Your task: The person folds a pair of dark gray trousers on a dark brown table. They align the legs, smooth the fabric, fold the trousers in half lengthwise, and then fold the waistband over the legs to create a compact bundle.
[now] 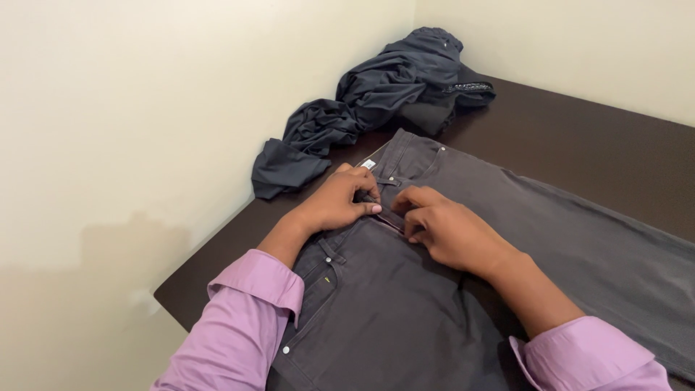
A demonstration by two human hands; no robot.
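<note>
Dark grey jeans (405,304) lie flat on a dark brown table (594,137), waistband toward the left wall. My left hand (340,199) pinches the waistband at the fly, thumb and fingers closed on the fabric. My right hand (449,228) rests just to its right, fingertips curled on the fly flap and touching the same spot. Both forearms come from lilac shirt sleeves (246,318) at the bottom of the view.
A crumpled heap of dark blue-grey clothes (384,94) lies in the far corner where two cream walls meet. The table's left edge (210,246) runs along the wall. Bare tabletop shows at the far right.
</note>
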